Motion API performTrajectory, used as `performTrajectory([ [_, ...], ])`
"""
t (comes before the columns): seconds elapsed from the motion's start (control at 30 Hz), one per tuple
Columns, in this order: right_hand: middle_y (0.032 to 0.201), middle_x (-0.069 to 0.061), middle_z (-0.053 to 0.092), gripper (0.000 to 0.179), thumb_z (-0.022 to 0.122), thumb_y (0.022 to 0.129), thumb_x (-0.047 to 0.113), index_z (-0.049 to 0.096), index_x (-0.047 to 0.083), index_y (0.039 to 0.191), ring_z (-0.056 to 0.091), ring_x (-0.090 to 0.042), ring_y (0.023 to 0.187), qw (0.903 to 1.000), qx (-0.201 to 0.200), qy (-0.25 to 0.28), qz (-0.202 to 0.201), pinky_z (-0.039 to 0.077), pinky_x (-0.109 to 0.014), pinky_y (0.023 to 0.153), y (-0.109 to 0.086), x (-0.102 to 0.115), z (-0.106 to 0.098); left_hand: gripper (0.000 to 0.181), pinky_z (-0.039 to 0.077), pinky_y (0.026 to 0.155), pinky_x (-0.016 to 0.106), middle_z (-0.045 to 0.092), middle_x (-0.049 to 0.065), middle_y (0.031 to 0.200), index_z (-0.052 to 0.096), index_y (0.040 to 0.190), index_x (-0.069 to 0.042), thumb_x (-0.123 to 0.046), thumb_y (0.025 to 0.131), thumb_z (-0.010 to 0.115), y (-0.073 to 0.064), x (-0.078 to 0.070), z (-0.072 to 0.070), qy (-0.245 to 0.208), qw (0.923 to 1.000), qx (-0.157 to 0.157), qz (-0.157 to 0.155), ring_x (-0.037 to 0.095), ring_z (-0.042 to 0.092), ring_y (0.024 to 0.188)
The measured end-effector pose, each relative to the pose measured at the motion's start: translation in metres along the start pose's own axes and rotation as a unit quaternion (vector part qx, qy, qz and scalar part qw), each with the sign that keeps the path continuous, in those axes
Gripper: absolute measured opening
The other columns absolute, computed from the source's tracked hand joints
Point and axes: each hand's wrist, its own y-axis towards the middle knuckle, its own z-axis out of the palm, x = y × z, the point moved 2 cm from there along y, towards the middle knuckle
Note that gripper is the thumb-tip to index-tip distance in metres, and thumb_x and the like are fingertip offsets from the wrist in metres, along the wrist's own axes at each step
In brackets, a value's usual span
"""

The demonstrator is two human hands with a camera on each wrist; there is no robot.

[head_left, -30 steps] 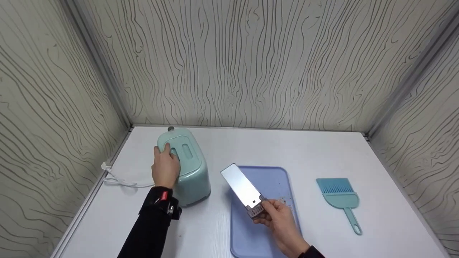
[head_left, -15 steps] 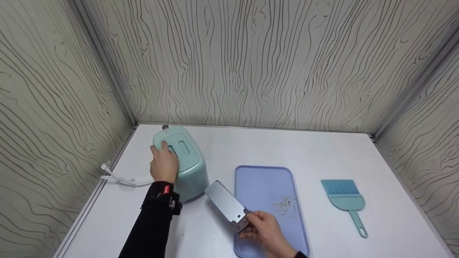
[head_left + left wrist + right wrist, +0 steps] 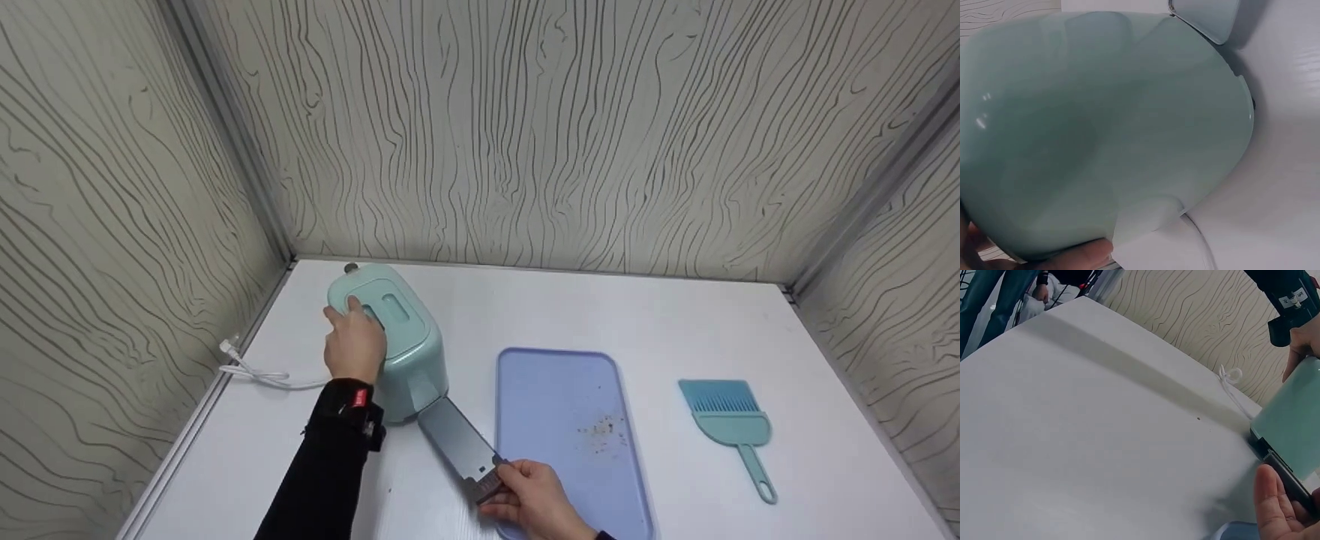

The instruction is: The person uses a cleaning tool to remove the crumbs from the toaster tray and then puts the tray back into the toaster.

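A mint-green toaster [image 3: 411, 386] stands at the left of the white table. My left hand [image 3: 356, 346] grips its top at the near left side, fingers spread over the lid by the slots; in the left wrist view a finger [image 3: 1081, 256] lies along the housing's edge. With thumb and fingers, my right hand [image 3: 534, 496] holds a flat metal crumb tray [image 3: 456, 439] by its dark slotted end. The tray's far end meets the low edge of the toaster's end face. From the right wrist, the crumb tray [image 3: 1289, 484] shows edge-on, right at a dark opening low in the housing.
Right of the crumb tray lies a blue tray [image 3: 540, 382] with crumbs [image 3: 602, 431] scattered on it. Further right is a small mint brush [image 3: 729, 426] with blue bristles. A white power cord [image 3: 259, 375] is by the left wall. Patterned panels [image 3: 480, 135] enclose the table.
My right hand has carried the crumb tray left and down from over the blue tray to the toaster's lower edge. The left hand keeps its place on the toaster.
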Motion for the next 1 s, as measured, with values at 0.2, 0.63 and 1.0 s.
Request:
performTrajectory([
  [0.2,0.088,-0.012,0.073,0.022,0.044,0.107,0.005,0.056,-0.013,0.110,0.073,-0.017,0.076,0.9999,0.011,-0.008,-0.004,0.062,-0.034,0.075,0.006,-0.004,0.002,0.052,0.059,0.059,0.050,0.028,0.046,0.150,0.035,0.154,0.007,-0.014,0.107,0.036,0.002,-0.001,0.000,0.010,0.9998,0.015,-0.001,0.043,0.070,0.074],
  [0.63,0.092,-0.016,0.072,0.022,0.039,0.108,0.002,0.053,-0.015,0.111,0.072,-0.017,0.078,0.9998,0.000,-0.011,-0.015,0.062,-0.034,0.075,0.019,-0.005,0.018,0.053,0.060,0.062,0.053,0.027,0.047,0.149,0.033,0.154,0.007,-0.015,0.107,0.037,0.002,-0.003,-0.001,0.014,0.9997,0.021,0.000,0.045,0.071,0.077],
  [1.0,0.094,-0.017,0.071,0.023,0.037,0.107,0.000,0.049,-0.018,0.115,0.070,-0.016,0.075,0.9993,-0.030,-0.018,-0.013,0.062,-0.033,0.072,0.031,-0.010,0.028,0.048,0.059,0.053,0.051,0.037,0.050,0.141,0.042,0.148,0.011,-0.011,0.105,0.041,-0.003,0.000,0.002,0.032,0.9980,-0.038,0.038,0.043,0.070,0.064],
])
